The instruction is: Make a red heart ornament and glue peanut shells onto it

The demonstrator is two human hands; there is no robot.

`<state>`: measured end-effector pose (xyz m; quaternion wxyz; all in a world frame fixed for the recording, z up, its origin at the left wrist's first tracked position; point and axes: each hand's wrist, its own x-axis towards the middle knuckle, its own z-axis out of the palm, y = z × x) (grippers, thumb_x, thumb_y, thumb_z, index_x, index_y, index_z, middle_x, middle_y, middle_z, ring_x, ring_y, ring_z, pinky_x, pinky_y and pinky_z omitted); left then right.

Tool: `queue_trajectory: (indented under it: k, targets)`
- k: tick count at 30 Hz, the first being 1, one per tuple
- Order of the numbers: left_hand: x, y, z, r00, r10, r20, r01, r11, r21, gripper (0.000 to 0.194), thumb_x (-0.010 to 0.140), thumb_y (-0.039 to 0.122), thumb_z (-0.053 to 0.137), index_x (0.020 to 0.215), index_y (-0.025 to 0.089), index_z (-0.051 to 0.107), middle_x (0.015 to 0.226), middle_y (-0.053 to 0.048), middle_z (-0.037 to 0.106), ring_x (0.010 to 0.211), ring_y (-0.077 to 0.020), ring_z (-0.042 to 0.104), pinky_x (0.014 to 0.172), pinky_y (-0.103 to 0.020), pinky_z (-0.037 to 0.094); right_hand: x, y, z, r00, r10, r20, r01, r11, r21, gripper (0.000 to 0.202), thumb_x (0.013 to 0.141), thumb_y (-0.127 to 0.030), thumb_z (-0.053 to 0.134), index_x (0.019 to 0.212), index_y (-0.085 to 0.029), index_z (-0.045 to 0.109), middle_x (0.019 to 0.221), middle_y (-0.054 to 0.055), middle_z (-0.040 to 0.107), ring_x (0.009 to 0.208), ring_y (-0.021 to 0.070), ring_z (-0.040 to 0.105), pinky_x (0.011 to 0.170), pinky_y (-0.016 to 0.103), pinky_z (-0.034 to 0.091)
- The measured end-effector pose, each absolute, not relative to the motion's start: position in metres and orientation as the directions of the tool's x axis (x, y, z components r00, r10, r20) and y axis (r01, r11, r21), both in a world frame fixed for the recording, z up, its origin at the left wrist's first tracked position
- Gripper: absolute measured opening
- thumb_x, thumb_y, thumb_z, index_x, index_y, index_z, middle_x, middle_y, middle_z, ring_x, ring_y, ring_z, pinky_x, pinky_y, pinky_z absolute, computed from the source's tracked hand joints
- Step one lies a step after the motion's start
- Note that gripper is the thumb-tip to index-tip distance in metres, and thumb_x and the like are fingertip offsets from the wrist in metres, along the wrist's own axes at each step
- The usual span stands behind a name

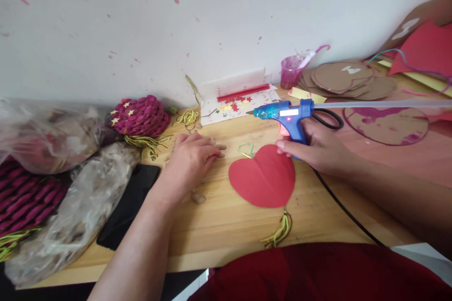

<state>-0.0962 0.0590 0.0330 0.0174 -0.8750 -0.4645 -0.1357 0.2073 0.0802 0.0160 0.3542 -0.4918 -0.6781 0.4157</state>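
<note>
My right hand [325, 148] is wrapped round the handle of a blue hot glue gun [286, 115], its nozzle pointing left and a long glue stick sticking out behind. Under that hand's thumb lies a red paper heart [263, 178], with a green cord loop [246, 150] at its top and a yellow-green tassel [281, 230] below. My left hand [192, 160] rests on the table among small brownish shell-like pieces [198, 197]. Its fingers are bent downward and together; whether they pinch a piece is hidden.
Magenta shell-covered pieces [141, 115] with star stickers lie back left, beside plastic bags [81, 202] and a black phone [129, 204]. White paper [208, 113] holds star confetti. A pink cup [291, 73] and cardboard discs [339, 75] stand behind; the gun's black cord [346, 207] trails right.
</note>
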Motion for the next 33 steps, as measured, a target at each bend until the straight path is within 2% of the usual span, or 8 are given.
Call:
queue_trajectory:
  k: [11,13,16,19,21,25,29,33]
  targets:
    - [-0.096,0.059,0.034,0.458,0.864,0.210,0.855,-0.493,0.161,0.010,0.086,0.015,0.069,0.087,0.022,0.076,0.091,-0.005,0.078,0.088,-0.0268,0.066,0.082,-0.041,0.039,0.207,0.080,0.021,-0.350,0.925,0.148,0.413,0.294,-0.862,0.026,0.083,-0.035,0.070,0.071,-0.022,0.051,0.070,-0.001,0.052,0.066,0.0162,0.050,0.060,0.031,0.038]
    - [-0.095,0.058,0.037,0.372,0.902,0.218,0.865,-0.422,0.272,0.009,0.084,0.017,0.071,0.085,0.022,0.078,0.089,-0.004,0.078,0.085,-0.0252,0.068,0.081,-0.039,0.042,0.208,0.079,0.020,-0.350,0.922,0.164,0.443,0.318,-0.839,0.028,0.084,-0.035,0.069,0.069,-0.022,0.049,0.067,-0.002,0.048,0.063,0.0148,0.045,0.058,0.031,0.035]
    - [-0.093,0.057,0.043,0.154,0.976,0.151,0.794,-0.213,0.569,0.009,0.080,0.025,0.077,0.088,0.022,0.080,0.087,-0.004,0.079,0.080,-0.0208,0.069,0.074,-0.032,0.047,0.208,0.079,0.019,-0.326,0.925,0.195,0.470,0.338,-0.815,0.031,0.084,-0.034,0.068,0.067,-0.023,0.045,0.064,-0.004,0.041,0.059,0.0129,0.039,0.056,0.030,0.030]
    - [-0.091,0.056,0.049,0.017,0.998,-0.056,0.497,0.040,0.867,0.020,0.071,0.033,0.086,0.086,0.020,0.081,0.084,-0.005,0.079,0.071,-0.0161,0.068,0.065,-0.025,0.048,0.208,0.079,0.017,-0.311,0.928,0.205,0.471,0.338,-0.815,0.031,0.084,-0.033,0.068,0.068,-0.023,0.043,0.063,-0.005,0.039,0.058,0.0126,0.037,0.056,0.030,0.029]
    - [-0.089,0.057,0.052,0.009,0.984,-0.175,0.207,0.170,0.963,0.029,0.061,0.033,0.094,0.082,0.018,0.082,0.080,-0.005,0.077,0.066,-0.0126,0.065,0.062,-0.022,0.049,0.208,0.080,0.015,-0.305,0.932,0.196,0.469,0.326,-0.821,0.031,0.085,-0.034,0.067,0.069,-0.023,0.044,0.064,-0.005,0.039,0.058,0.0128,0.037,0.057,0.030,0.029]
    - [-0.089,0.060,0.051,0.063,0.948,-0.311,-0.147,0.317,0.937,0.036,0.050,0.028,0.099,0.079,0.015,0.081,0.069,-0.003,0.071,0.059,-0.0074,0.059,0.058,-0.017,0.050,0.208,0.080,0.014,-0.291,0.935,0.203,0.451,0.321,-0.832,0.030,0.085,-0.035,0.067,0.068,-0.023,0.045,0.065,-0.004,0.041,0.060,0.0134,0.039,0.057,0.031,0.030]
    - [-0.091,0.061,0.051,0.163,0.922,-0.351,-0.227,0.381,0.896,0.036,0.054,0.028,0.098,0.081,0.011,0.080,0.066,-0.002,0.066,0.057,-0.0065,0.056,0.054,-0.016,0.050,0.205,0.078,0.018,-0.235,0.954,0.188,0.380,0.268,-0.885,0.029,0.083,-0.035,0.068,0.067,-0.023,0.046,0.065,-0.004,0.045,0.059,0.0132,0.042,0.056,0.031,0.032]
    - [-0.090,0.060,0.050,0.184,0.922,-0.339,-0.239,0.377,0.895,0.036,0.056,0.028,0.098,0.081,0.011,0.080,0.067,-0.002,0.066,0.057,-0.0059,0.055,0.054,-0.016,0.050,0.203,0.077,0.022,-0.226,0.973,0.056,0.267,0.117,-0.957,0.019,0.084,-0.034,0.067,0.074,-0.022,0.056,0.068,-0.001,0.062,0.057,0.0140,0.053,0.053,0.030,0.039]
